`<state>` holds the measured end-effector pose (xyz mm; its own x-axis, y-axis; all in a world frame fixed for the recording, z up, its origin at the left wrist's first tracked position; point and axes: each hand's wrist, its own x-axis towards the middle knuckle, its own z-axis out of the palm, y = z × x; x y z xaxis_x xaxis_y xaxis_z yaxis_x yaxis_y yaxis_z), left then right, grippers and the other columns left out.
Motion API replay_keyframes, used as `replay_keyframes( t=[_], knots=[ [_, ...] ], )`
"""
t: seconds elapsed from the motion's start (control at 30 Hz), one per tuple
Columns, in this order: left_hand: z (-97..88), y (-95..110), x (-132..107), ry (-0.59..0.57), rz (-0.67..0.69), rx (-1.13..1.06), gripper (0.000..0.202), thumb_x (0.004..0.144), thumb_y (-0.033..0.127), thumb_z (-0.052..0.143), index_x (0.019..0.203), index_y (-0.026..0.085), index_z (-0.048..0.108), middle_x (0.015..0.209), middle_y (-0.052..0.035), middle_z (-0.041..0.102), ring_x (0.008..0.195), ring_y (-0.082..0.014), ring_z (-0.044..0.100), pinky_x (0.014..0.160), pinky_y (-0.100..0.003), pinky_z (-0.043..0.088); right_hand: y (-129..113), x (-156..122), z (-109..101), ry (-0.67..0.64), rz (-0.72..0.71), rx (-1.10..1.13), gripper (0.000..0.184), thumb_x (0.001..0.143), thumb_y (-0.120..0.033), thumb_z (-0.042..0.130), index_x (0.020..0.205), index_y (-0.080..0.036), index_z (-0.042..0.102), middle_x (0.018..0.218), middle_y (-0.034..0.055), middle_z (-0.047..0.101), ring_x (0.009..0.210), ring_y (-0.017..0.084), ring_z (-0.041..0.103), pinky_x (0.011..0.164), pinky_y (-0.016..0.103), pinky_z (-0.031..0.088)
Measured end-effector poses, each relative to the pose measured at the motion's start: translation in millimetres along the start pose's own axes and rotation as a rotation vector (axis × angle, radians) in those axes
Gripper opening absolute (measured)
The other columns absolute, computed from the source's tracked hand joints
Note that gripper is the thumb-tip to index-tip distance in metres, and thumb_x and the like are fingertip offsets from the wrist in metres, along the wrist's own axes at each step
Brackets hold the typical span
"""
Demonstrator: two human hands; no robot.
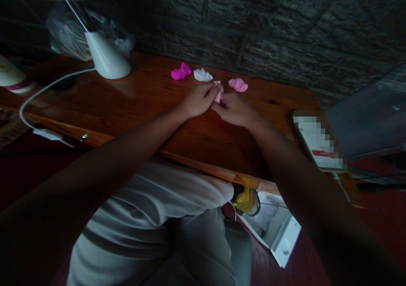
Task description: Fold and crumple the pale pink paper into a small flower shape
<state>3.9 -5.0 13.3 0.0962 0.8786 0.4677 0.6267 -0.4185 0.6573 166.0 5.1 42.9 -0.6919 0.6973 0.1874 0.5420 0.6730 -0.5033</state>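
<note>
Both hands meet over the wooden desk, around a small pale pink crumpled piece. It looks soft, but its material is unclear, and the fingers cover part of it. My left hand is closed on its left side, thumb along the top. From the right, my right hand pinches the same piece with curled fingers. Just behind the hands lie three similar crumpled lumps: a magenta lump, a white lump and a pink lump.
A white lamp base with a cable stands at the left, before a clear plastic bag. A cup is at the far left. At the right lies a phone, plugged in. Behind rises a dark brick wall. An open white box sits below.
</note>
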Motion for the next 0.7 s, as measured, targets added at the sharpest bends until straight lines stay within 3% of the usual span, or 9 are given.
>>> replay_keyframes(
  t=[0.7],
  knots=[
    [-1.7, 5.8, -1.0, -0.005, -0.017, 0.008, 0.039, 0.104, 0.032, 0.043, 0.076, 0.016, 0.065, 0.076, -0.0040, 0.070, 0.087, -0.0158, 0.067, 0.083, -0.024, 0.050, -1.6, 0.7, -1.1, -0.024, -0.010, -0.034, 0.024, 0.095, -0.018, 0.054, 0.074, -0.018, 0.064, 0.067, 0.0046, 0.067, 0.068, 0.018, 0.062, 0.065, 0.029, 0.042]
  ],
)
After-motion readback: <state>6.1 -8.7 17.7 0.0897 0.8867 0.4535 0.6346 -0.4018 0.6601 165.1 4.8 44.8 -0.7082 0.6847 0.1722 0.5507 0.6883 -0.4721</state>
